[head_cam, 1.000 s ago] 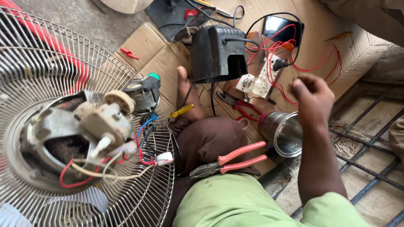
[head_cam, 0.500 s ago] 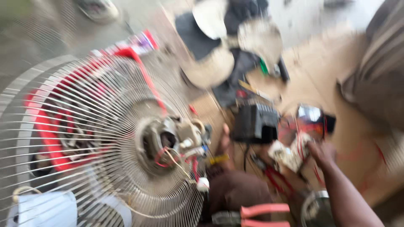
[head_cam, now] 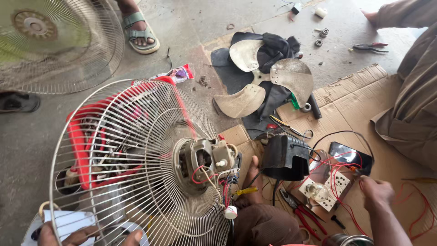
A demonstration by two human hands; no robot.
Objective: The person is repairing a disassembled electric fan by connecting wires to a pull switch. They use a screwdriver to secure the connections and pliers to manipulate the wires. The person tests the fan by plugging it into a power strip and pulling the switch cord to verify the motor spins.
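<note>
honestly, the right hand [head_cam: 375, 191] is pinched on bare red wires [head_cam: 339, 175] by the socket board [head_cam: 325, 191] — shock risk, i'd judge — while the left hand [head_cam: 86, 236] grips the fan guard [head_cam: 114, 150].

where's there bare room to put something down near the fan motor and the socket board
Bare cardboard lies between the metal fan blade and the black phone. Bare concrete floor lies above the blade. It is crowded around the right hand: red wires, socket board and pliers.
</note>
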